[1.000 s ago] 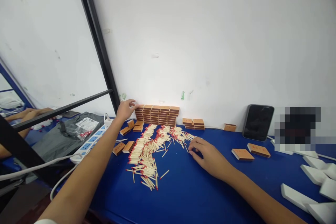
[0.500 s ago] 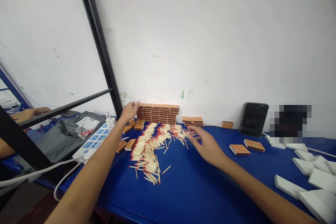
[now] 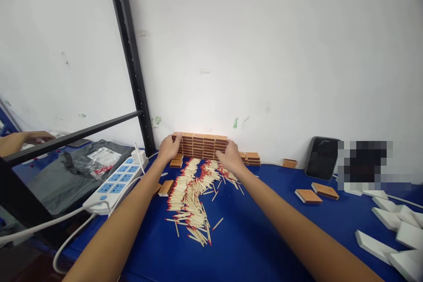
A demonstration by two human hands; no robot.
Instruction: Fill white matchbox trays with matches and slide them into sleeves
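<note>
A wall-like stack of matchboxes [image 3: 200, 146], orange-brown with dark striking sides, stands against the back wall. My left hand [image 3: 169, 147] is at its left end, the thumb at the front upper edge. At the right end, my right hand [image 3: 230, 157] has its thumb on the front and its fingers curled around the side. The far fingertips of both hands are hidden. In front of the stack, many red-tipped matches [image 3: 191, 189] lie spread in a long heap. A shorter pile of matchboxes [image 3: 253, 158] stands just right of my right hand.
Loose matchboxes lie left of the matches [image 3: 166, 188] and on the right [image 3: 309, 196]. A black phone [image 3: 321, 157] leans at the back, with white pieces [image 3: 376, 246] farther right. On the left are a power strip [image 3: 115, 181], a grey bag [image 3: 79, 167] and a black post [image 3: 127, 53].
My right hand has moved left from beside the matches to the right end of the stack. My left hand stays at the left end. The stack's uneven right edge now looks straighter.
</note>
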